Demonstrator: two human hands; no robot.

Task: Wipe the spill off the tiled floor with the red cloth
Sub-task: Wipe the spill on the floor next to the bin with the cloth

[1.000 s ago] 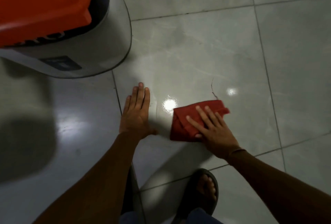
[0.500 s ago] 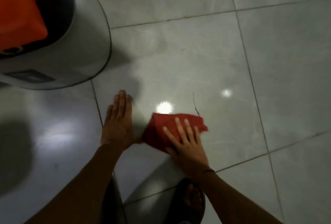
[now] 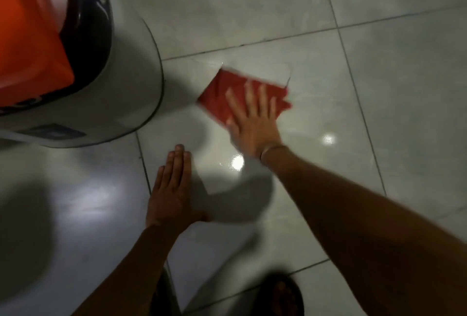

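A folded red cloth (image 3: 222, 95) lies flat on the grey tiled floor (image 3: 379, 88), in the upper middle of the view. My right hand (image 3: 252, 121) presses down on it with fingers spread, palm on its near edge. The hand and cloth are blurred with motion. My left hand (image 3: 171, 194) rests flat on the floor nearer to me, fingers together, holding nothing. A wet sheen with bright light glints shows on the tile between the two hands (image 3: 237, 162); I cannot make out the spill's outline.
A large rounded grey appliance (image 3: 126, 75) with an orange lid (image 3: 27, 24) stands at the left, close to the cloth. My sandalled foot (image 3: 280, 295) is at the bottom edge. Open tile stretches to the right.
My right hand has pushed the cloth away from me and toward the grey appliance. The left hand has stayed planted on the floor. The camera has shifted.
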